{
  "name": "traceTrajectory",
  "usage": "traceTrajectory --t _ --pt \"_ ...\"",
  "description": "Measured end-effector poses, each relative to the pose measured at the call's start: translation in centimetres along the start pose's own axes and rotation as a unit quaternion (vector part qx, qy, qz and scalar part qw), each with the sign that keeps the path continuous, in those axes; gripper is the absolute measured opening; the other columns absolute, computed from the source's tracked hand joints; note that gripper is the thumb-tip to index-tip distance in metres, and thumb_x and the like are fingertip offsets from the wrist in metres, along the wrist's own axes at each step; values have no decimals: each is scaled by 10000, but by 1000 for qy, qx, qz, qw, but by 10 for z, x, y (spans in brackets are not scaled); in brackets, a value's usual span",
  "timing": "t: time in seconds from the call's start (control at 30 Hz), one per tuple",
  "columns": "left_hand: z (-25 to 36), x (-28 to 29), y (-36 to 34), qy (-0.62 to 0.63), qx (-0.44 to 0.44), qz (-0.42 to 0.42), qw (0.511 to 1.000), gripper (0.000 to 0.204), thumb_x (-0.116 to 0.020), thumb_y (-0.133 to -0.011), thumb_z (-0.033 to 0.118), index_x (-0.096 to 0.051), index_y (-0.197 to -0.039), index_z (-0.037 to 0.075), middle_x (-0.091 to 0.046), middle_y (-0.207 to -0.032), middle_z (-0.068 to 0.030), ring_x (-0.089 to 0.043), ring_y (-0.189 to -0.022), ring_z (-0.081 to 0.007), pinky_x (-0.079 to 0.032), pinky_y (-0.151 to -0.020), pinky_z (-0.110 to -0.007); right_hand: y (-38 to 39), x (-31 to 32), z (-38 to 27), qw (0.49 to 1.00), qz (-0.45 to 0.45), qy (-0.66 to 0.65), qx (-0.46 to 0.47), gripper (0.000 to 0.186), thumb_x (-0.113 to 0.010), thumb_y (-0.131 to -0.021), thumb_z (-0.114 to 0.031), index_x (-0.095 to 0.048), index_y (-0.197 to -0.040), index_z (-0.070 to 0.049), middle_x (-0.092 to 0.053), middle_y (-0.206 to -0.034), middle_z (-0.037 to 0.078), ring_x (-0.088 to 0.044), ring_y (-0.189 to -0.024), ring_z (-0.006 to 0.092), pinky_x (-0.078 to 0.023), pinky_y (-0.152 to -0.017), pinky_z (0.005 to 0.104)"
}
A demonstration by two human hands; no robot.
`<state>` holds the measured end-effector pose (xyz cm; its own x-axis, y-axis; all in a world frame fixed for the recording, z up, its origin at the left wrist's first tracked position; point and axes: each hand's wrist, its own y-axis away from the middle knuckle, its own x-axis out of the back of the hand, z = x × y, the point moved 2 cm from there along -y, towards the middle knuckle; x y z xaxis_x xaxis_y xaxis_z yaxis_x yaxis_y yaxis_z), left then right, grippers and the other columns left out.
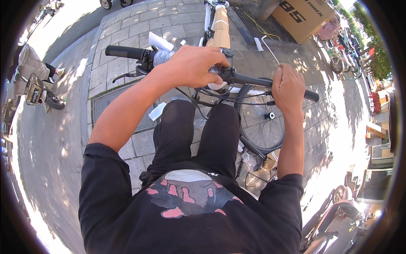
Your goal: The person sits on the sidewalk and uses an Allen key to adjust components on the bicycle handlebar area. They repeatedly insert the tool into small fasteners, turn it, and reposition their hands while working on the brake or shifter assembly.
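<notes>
Over paved ground: handlebar, probably stiff, fairly light; best held by rubber grips. Left hand curled at stem clamp, hold unclear; right hand over handlebar, pinching bent metal rod.

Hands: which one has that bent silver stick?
The right hand: the bent tool sticks up from it. The left hand is over the handlebar stem.

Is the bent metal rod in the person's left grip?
No, the person's right grip holds the bent metal rod, while the left grip is over the handlebar.
</notes>
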<state>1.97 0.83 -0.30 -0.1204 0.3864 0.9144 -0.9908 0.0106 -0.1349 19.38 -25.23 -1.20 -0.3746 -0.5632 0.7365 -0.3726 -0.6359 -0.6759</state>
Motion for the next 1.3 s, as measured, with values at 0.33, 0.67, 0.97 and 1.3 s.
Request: traceTrajectory --t 0.33,0.67,0.97,1.3 --pt "5 2 2 8 -15 18 1000 454 -872 -921 339 -785 -1332 168 -774 -1245 -29 -763 -1141 -288 -589 -982 -439 0 -14 -23 997 -31 -57 30 110 -666 -1058 -169 -656 -1036 -62 -682 -756 125 -687 -771 352 -514 -753 497" --pt "7 2 4 -5 9 14 1000 467 -894 -914 309 -772 -1348 184 -754 -1225 -22 -736 -1177 -277 -591 -978 -417 3 -24 -27 995 -65 -70 27 106 -625 -1095 -184 -645 -1120 -84 -667 -661 160 -686 -644 419 -539 -714 547" --pt "6 1 4 6 6 16 1000 474 -900 -907 300 -776 -1351 189 -757 -1230 -31 -736 -1184 -284 -590 -991 -415 -8 -19 -25 985 -160 -68 -13 222 -557 -1120 -244 -603 -1105 -28 -724 -703 230 -732 -706 481 -565 -752 618" --pt "4 -1 3 26 1 22 999 483 -910 -892 271 -780 -1341 154 -764 -1217 -47 -747 -1177 -281 -598 -993 -410 -26 -13 -22 944 -311 -82 -70 328 -466 -1157 -306 -604 -1179 -10 -761 -950 303 -720 -965 544 -529 -908 646"
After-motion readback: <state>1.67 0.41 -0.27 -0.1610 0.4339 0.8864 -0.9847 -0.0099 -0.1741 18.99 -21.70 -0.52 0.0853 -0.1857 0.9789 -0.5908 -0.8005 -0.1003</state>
